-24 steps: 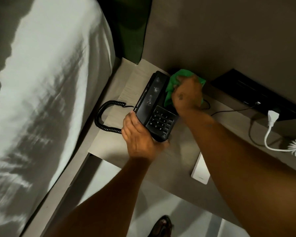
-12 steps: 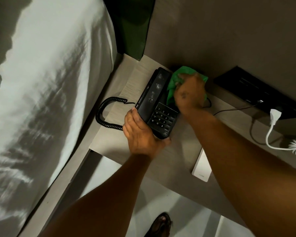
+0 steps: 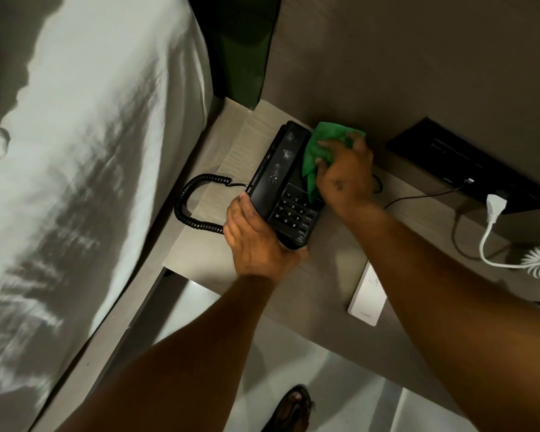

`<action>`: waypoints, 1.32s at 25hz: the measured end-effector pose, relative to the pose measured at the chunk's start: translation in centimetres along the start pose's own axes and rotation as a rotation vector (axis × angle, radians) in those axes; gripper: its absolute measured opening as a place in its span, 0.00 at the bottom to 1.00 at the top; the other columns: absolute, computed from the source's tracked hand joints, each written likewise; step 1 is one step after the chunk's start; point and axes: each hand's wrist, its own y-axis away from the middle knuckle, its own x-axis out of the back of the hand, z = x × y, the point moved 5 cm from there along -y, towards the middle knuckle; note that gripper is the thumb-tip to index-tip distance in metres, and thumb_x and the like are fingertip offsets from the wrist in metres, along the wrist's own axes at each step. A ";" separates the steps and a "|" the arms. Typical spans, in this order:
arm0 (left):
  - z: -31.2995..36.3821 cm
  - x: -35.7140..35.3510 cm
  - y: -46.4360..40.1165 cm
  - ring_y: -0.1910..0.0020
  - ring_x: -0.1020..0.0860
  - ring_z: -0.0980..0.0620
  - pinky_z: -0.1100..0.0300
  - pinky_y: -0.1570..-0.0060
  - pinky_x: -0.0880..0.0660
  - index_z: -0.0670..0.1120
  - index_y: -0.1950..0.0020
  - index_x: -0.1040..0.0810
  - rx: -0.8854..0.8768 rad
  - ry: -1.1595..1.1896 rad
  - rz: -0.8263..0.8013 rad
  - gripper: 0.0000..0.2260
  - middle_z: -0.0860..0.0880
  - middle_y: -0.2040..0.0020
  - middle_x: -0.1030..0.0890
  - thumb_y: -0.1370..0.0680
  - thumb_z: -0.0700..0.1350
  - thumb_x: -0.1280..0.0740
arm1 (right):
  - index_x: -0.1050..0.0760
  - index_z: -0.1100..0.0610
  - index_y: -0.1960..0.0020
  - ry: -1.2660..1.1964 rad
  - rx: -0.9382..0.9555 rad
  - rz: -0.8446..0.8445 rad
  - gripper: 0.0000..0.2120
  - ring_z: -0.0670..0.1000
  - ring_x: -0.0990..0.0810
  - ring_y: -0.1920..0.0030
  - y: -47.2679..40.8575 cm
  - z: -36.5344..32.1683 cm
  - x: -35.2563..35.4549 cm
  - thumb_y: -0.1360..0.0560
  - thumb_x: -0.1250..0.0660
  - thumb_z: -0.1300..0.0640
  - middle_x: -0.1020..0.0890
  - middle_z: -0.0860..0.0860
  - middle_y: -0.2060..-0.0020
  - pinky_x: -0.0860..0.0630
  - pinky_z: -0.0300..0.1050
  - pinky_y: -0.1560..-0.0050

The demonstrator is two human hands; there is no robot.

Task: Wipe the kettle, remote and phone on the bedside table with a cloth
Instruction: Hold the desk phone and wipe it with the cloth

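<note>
I am on the phone step: the phone [image 3: 286, 194], a black plastic desk set with a smudged glossy handset and a raised keypad, sits on the worktop [image 3: 206, 244] between my two hands. My left hand [image 3: 256, 244] braces its near corner, fingers [image 3: 242, 210] curled closed against the edge. My right hand [image 3: 345, 179] presses the cloth [image 3: 317, 151] onto the far right side of the phone, fingers [image 3: 323, 160] bunched shut around the soft green fabric.

Next, I judge, the cloth needs to sweep left across the handset, where dull smears show, with light pressure so the keys do not catch the weave.

Left of my bracing fingers the coiled cord [image 3: 190, 204] loops, springy and ribbed, over the pale wood-grain surface. Right of and nearer than my wiping fingers lies a flat white slab, probably the remote [image 3: 367, 297], smooth and rectangular, partly under my forearm. I see no kettle. Beyond the cord lies the bed [image 3: 75, 151], its white sheet creased.
</note>
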 end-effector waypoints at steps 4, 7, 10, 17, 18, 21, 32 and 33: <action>0.0 0.0 0.0 0.25 0.42 0.37 0.39 0.25 0.43 0.40 0.23 0.52 0.000 -0.001 0.001 0.63 0.37 0.25 0.40 0.45 0.67 0.23 | 0.27 0.49 0.36 0.036 0.020 -0.037 0.17 0.61 0.32 0.38 1.8 0.0 0.5 0.25 0.34 0.56 0.28 0.57 0.37 0.31 0.47 0.42; 0.1 0.0 0.1 0.24 0.42 0.37 0.39 0.25 0.44 0.39 0.23 0.52 -0.007 0.002 -0.001 0.63 0.37 0.25 0.40 0.44 0.68 0.24 | 0.25 0.51 0.38 0.040 0.119 -0.028 0.19 0.60 0.31 0.38 7.3 0.4 -0.4 0.26 0.35 0.65 0.26 0.54 0.39 0.25 0.47 0.42; 0.1 0.3 0.1 0.24 0.43 0.37 0.40 0.25 0.46 0.40 0.23 0.54 -0.007 0.001 -0.011 0.64 0.36 0.24 0.41 0.44 0.68 0.24 | 0.23 0.53 0.40 -0.141 0.006 -0.031 0.17 0.58 0.26 0.40 9.1 1.9 -0.7 0.26 0.35 0.67 0.24 0.55 0.39 0.24 0.48 0.41; -0.1 0.5 0.1 0.24 0.43 0.40 0.41 0.23 0.46 0.41 0.22 0.52 0.015 0.083 -0.030 0.60 0.40 0.24 0.42 0.42 0.68 0.27 | 0.30 0.49 0.32 -0.154 0.170 0.129 0.21 0.52 0.29 0.43 6.8 -5.7 2.4 0.24 0.35 0.57 0.26 0.54 0.44 0.30 0.38 0.47; 0.0 0.7 0.2 0.24 0.43 0.40 0.42 0.24 0.46 0.41 0.22 0.52 0.015 0.104 -0.041 0.58 0.40 0.23 0.43 0.40 0.71 0.32 | 0.31 0.48 0.32 -0.048 0.210 0.075 0.21 0.53 0.31 0.41 6.7 -6.8 1.5 0.24 0.36 0.54 0.28 0.55 0.42 0.28 0.43 0.44; 0.4 1.0 0.3 0.26 0.41 0.38 0.39 0.27 0.40 0.45 0.22 0.52 -0.003 0.143 -0.058 0.50 0.38 0.24 0.43 0.37 0.71 0.44 | 0.32 0.47 0.31 0.055 0.148 -0.099 0.21 0.60 0.43 0.28 6.6 -7.6 -1.7 0.23 0.37 0.50 0.41 0.56 0.27 0.35 0.58 0.30; -0.2 0.1 0.0 0.27 0.40 0.37 0.36 0.27 0.41 0.38 0.22 0.52 -0.021 0.003 -0.050 0.64 0.37 0.26 0.41 0.45 0.66 0.24 | 0.24 0.55 0.37 -0.134 -0.081 -0.019 0.15 0.57 0.22 0.41 -2.5 -5.1 0.9 0.22 0.39 0.62 0.21 0.57 0.39 0.27 0.40 0.42; -0.2 -0.1 -0.1 0.27 0.40 0.37 0.36 0.27 0.41 0.39 0.22 0.53 -0.019 0.005 -0.050 0.64 0.37 0.25 0.41 0.45 0.67 0.24 | 0.24 0.54 0.37 -0.155 -0.039 -0.010 0.15 0.57 0.22 0.42 -0.3 -4.8 0.5 0.23 0.39 0.62 0.22 0.57 0.40 0.27 0.39 0.42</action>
